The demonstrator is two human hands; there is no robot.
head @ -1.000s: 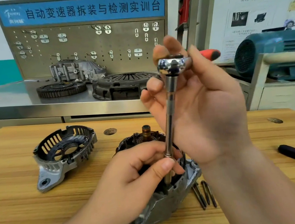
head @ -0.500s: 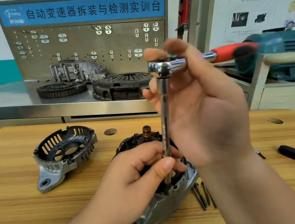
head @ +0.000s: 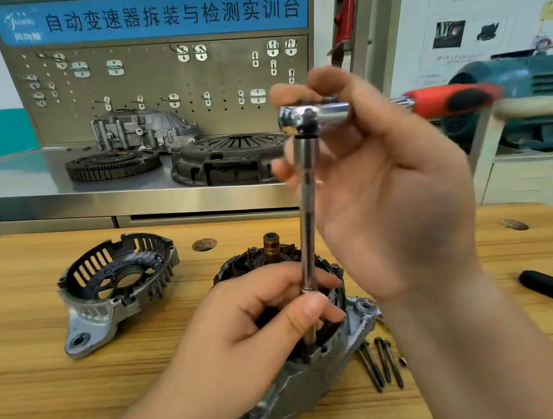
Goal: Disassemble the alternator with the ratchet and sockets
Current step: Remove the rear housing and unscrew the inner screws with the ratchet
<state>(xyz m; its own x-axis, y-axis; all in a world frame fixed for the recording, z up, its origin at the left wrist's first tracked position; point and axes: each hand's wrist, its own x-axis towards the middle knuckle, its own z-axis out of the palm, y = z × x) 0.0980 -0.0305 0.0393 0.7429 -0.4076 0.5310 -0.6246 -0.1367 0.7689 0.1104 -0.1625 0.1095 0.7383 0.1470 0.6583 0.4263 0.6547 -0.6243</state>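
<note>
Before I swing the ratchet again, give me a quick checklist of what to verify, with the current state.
1. Steadying grip: left hand pinches the extension bar near its lower end: ok.
2. Drive grip: right hand holds the ratchet at its head: ok.
3. Bar near upright: ok.
4. Socket seated on the fastener: cannot tell, hidden down in the alternator housing.
5. Clamp on the alternator housing: not ok, none in view.
6. Removed bolts lie on the table beside the housing: ok.
</note>
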